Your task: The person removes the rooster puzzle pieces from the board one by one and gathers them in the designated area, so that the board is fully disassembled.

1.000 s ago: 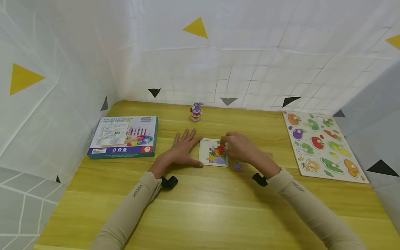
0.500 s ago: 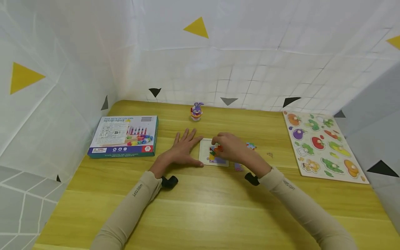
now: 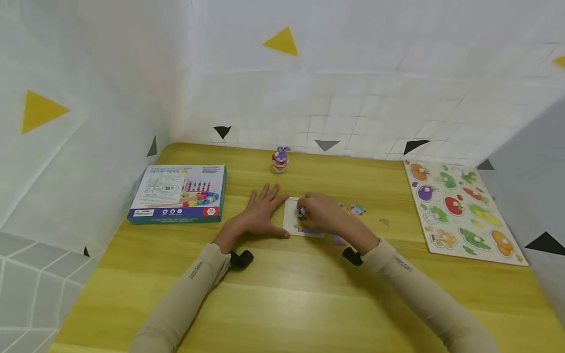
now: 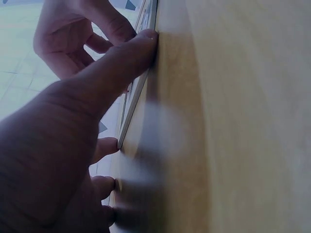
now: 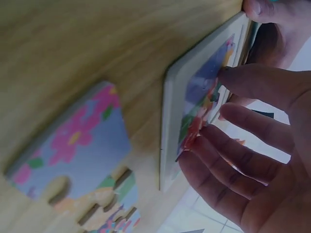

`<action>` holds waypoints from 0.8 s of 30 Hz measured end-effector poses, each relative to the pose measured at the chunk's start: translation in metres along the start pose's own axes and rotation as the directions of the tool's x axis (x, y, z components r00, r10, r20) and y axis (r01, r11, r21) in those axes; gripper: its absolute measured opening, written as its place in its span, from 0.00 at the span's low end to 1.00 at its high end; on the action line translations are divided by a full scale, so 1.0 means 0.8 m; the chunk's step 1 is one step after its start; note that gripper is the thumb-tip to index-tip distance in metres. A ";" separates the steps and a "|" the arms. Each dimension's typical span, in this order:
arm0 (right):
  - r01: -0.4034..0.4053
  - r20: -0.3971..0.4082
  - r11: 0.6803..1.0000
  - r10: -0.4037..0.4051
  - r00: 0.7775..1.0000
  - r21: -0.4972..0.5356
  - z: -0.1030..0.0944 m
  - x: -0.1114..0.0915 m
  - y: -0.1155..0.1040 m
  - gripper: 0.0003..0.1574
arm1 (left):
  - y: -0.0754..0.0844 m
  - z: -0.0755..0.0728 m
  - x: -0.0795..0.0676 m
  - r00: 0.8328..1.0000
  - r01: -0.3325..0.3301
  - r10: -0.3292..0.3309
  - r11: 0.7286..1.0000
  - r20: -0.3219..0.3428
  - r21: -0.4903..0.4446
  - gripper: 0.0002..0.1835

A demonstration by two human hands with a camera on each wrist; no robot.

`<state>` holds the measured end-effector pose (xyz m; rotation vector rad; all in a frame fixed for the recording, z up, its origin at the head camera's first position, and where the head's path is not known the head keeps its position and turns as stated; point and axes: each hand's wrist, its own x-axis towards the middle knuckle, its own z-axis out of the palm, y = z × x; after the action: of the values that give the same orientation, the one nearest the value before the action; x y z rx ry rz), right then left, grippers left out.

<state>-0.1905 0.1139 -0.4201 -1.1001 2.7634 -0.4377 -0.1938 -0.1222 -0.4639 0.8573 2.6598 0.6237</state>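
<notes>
In the head view a small square jigsaw tray (image 3: pixel 290 215) lies on the table, partly filled with colourful pieces. My left hand (image 3: pixel 259 217) rests beside its left edge with fingers spread. In the left wrist view the left thumb (image 4: pixel 141 46) touches the tray's rim. My right hand (image 3: pixel 324 214) is over the tray with bent fingers. Its thumb and index finger pinch a puzzle piece (image 5: pixel 214 95), mostly hidden, against the picture. The other right fingertips touch the red part of the picture. Loose puzzle pieces (image 5: pixel 92 141) with flowers lie to the tray's right.
A boxed bead toy (image 3: pixel 178 193) lies on the left. A purple rabbit figure (image 3: pixel 280 159) stands at the back. A wooden vegetable peg puzzle (image 3: pixel 463 211) lies on the right. White sheeting (image 3: pixel 353 98) hangs behind the table (image 3: pixel 282 294).
My right hand has moved left across the tray, uncovering loose pieces to the right. The left hand stays at the tray's left edge. The head view has shifted slightly.
</notes>
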 end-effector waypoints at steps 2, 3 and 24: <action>0.004 -0.009 1.000 -0.004 1.000 -0.003 0.000 0.000 0.000 0.19 | 0.001 0.001 0.002 1.000 -0.003 0.003 1.000 -0.008 -0.001 0.61; 0.005 -0.012 1.000 -0.005 1.000 -0.006 -0.001 0.000 0.001 0.19 | 0.001 0.001 0.003 1.000 0.000 0.001 1.000 -0.009 0.005 0.61; -0.022 0.000 1.000 0.022 1.000 0.019 0.004 0.001 -0.001 0.16 | 0.001 0.003 0.003 1.000 0.000 0.000 1.000 0.000 0.003 0.61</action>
<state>-0.1897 0.1116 -0.4230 -1.0646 2.7632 -0.4605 -0.1942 -0.1194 -0.4654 0.8587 2.6616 0.6194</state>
